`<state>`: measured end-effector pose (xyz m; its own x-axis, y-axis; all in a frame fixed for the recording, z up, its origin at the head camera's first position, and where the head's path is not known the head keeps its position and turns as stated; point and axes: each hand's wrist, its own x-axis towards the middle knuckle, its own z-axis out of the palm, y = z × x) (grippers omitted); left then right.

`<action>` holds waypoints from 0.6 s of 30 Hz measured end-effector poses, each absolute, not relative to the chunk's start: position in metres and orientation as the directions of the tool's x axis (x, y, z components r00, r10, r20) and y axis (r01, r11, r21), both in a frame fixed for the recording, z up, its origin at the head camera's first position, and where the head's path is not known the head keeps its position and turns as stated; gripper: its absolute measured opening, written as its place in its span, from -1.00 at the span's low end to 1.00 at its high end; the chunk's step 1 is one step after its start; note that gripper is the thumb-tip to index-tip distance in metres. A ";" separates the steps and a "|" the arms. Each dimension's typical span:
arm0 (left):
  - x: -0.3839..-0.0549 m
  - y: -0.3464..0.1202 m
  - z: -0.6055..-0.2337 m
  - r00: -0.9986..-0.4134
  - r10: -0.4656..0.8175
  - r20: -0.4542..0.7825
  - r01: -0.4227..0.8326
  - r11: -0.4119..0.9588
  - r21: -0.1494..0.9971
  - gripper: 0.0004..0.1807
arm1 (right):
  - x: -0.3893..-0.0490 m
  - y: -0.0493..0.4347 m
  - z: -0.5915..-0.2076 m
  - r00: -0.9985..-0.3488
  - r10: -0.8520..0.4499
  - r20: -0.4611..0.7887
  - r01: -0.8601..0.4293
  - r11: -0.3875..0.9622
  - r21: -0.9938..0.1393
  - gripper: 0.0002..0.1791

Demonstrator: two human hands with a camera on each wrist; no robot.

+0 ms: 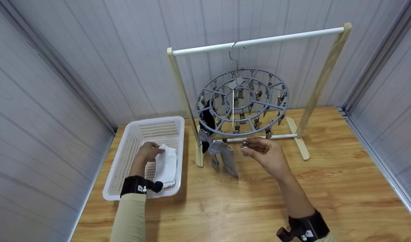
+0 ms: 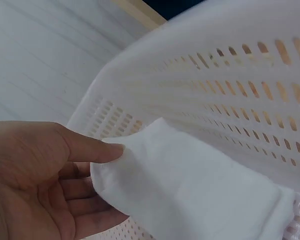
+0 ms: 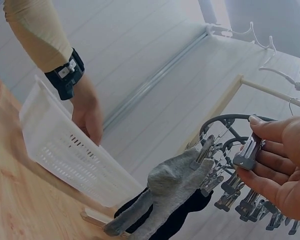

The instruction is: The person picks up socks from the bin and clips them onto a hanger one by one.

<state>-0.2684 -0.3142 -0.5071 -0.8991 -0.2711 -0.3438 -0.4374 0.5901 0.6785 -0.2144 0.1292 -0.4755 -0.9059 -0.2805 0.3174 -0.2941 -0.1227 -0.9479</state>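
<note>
My left hand [image 1: 147,152] is inside the white plastic basket [image 1: 125,148], pinching one end of a white sock [image 1: 166,166] between thumb and fingers. The left wrist view shows the thumb on top of the white sock [image 2: 190,185], its far end lying against the basket floor. At the front of the round clip hanger [image 1: 240,135], my right hand [image 1: 267,156] pinches a metal clip [image 3: 249,152] between thumb and fingers. Grey socks [image 1: 228,159] hang from clips just left of that hand, with a black sock [image 1: 208,116] behind them.
The hanger hooks over the white bar [image 1: 292,36] of a wooden-legged rack [image 1: 323,82]. Many bare clips dangle around its rings. Rack feet [image 1: 302,148] stand on the wood-grain table [image 1: 245,208]. Pale panel walls [image 1: 91,50] enclose the sides and back.
</note>
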 end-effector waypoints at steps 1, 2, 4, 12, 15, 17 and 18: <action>-0.266 -0.314 -0.504 -0.911 -0.263 -0.319 -0.413 0.607 0.679 -0.58 | -0.215 0.129 -0.476 -0.906 -0.281 0.317 -0.292 -0.128 -0.948 -0.61; -0.264 -0.314 -0.501 -0.923 -0.251 -0.291 -0.384 0.625 0.679 -0.59 | -0.215 0.129 -0.476 -0.907 -0.280 0.316 -0.289 -0.135 -0.948 -0.61; -0.260 -0.314 -0.495 -0.943 -0.234 -0.236 -0.332 0.650 0.684 -0.61 | -0.215 0.129 -0.476 -0.908 -0.276 0.315 -0.286 -0.142 -0.948 -0.61; -0.243 -0.313 -0.467 -0.972 -0.230 -0.045 -0.189 0.658 0.728 -0.61 | -0.215 0.128 -0.475 -0.912 -0.266 0.314 -0.288 -0.132 -0.948 -0.64; -0.235 -0.309 -0.458 -0.979 -0.202 0.034 -0.112 0.664 0.739 -0.63 | -0.215 0.128 -0.476 -0.915 -0.261 0.308 -0.281 -0.136 -0.950 -0.63; -0.230 -0.306 -0.453 -0.978 -0.191 0.088 -0.063 0.665 0.744 -0.66 | -0.215 0.128 -0.476 -0.915 -0.258 0.309 -0.282 -0.136 -0.950 -0.63; -0.227 -0.303 -0.450 -0.976 -0.186 0.115 -0.039 0.664 0.747 -0.67 | -0.215 0.128 -0.477 -0.917 -0.255 0.308 -0.281 -0.137 -0.950 -0.64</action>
